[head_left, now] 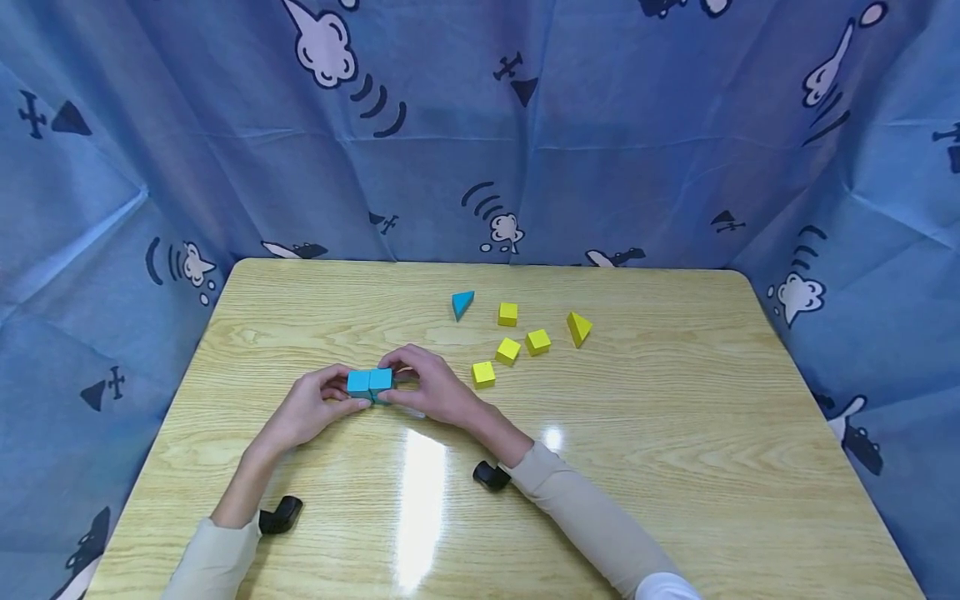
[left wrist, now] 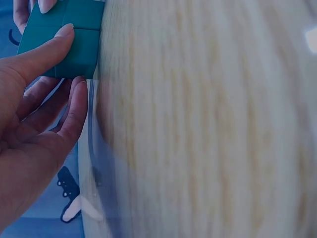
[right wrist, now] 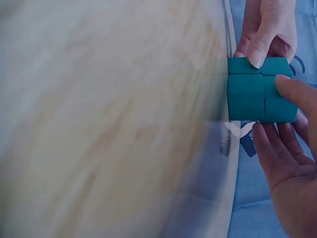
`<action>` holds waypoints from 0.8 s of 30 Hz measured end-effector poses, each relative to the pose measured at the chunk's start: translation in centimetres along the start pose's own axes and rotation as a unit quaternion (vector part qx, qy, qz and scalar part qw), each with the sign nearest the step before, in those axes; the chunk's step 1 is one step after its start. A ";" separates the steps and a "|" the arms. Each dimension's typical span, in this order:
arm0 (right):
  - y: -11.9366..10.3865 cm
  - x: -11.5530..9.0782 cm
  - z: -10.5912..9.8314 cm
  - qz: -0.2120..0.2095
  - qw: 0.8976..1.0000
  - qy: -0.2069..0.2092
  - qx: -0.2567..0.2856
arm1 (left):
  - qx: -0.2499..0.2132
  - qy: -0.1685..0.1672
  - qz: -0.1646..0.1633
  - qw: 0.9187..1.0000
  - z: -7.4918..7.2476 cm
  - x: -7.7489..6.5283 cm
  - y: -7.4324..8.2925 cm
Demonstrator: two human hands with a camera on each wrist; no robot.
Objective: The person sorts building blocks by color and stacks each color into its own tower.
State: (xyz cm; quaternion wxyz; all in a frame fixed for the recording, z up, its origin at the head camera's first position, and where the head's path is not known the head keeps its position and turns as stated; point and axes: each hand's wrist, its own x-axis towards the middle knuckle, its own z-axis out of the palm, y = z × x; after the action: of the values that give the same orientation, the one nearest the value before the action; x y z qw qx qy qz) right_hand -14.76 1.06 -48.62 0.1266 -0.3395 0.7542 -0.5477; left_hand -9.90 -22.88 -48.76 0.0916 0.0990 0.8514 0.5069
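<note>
Several blue cubes (head_left: 359, 384) stand pressed together in two rows, one on top of the other, on the table left of centre. My left hand (head_left: 310, 407) holds them from the left, its thumb on the near face. From the right, my right hand (head_left: 435, 390) pinches the upper cube (head_left: 381, 379), thumb in front and fingers behind. In the left wrist view the left thumb lies across the seams of the cubes (left wrist: 81, 49). The right wrist view shows both thumbs on the same face of the cubes (right wrist: 246, 98), which look teal there.
Several yellow cubes (head_left: 507, 352) lie loose to the right of my hands. A yellow triangular block (head_left: 579, 328) is farther right, and a blue triangular block (head_left: 462, 303) lies behind. Patterned blue curtain (head_left: 450, 167) surrounds the wooden table (head_left: 675, 433) at the back and sides.
</note>
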 end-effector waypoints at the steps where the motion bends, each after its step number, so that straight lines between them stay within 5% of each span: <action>1: 0.0 0.0 0.0 0.000 1.000 -0.001 -0.001 | 0.000 0.000 -0.001 1.000 0.0 0.0 0.0; 7: 0.1 0.1 -0.1 -0.009 1.000 -0.011 -0.010 | -0.001 0.002 -0.008 1.000 0.0 0.0 0.1; 15: 0.0 0.3 -1.4 -0.028 0.995 -0.016 -0.094 | -0.005 0.003 -0.005 1.000 0.0 0.0 -0.1; 24: 0.3 1.7 -4.9 0.016 0.988 0.025 -0.152 | 0.008 0.007 -0.017 1.000 0.0 -0.1 -0.2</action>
State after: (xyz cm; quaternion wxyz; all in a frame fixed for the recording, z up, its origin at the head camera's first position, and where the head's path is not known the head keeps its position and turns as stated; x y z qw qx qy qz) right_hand -18.93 3.64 -46.78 0.0632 -0.3286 0.8372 -0.4327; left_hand -9.87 -23.01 -48.92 0.0938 0.0818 0.8574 0.4994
